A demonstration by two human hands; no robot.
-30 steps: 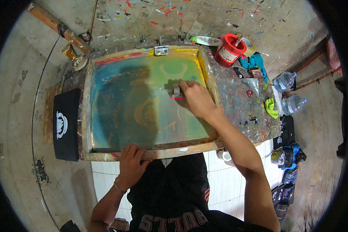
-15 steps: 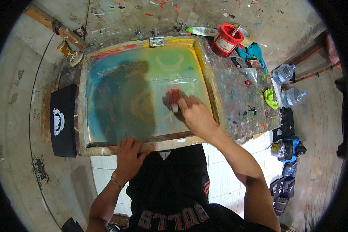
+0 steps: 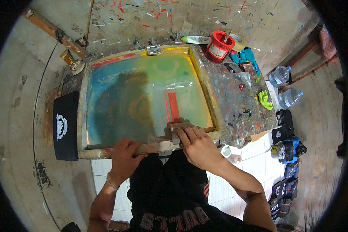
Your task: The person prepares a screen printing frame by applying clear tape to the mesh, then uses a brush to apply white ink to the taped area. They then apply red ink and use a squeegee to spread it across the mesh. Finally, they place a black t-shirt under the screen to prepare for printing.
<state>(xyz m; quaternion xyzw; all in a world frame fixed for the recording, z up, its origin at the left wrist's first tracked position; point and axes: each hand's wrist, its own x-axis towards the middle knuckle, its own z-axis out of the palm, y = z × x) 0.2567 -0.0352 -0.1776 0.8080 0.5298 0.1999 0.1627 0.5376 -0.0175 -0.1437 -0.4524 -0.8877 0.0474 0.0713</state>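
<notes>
A wooden-framed printing screen (image 3: 216,112) lies on the paint-stained table, its mesh tinted blue, green and yellow. Near the mesh's front edge, my right hand (image 3: 199,149) is closed on a small squeegee (image 3: 178,126). Behind the squeegee runs a red ink strip (image 3: 173,106), with a thin red line along its left side. My left hand (image 3: 124,154) grips the frame's front rail, fingers over the top and thumb along the near side. A metal hinge clamp (image 3: 154,50) sits on the far rail.
Right of the screen stand a red ink tub (image 3: 219,48), a tape roll (image 3: 239,41), a teal cloth (image 3: 246,58) and a lime-green cloth (image 3: 265,100). A black printed fabric piece (image 3: 67,127) lies at the left. Water bottles (image 3: 290,98) stand beyond the table's right end.
My right hand has drawn the squeegee toward me, from mid-mesh to the front edge, and the red strip is longer. My left hand stays on the front rail. The view has shifted slightly.
</notes>
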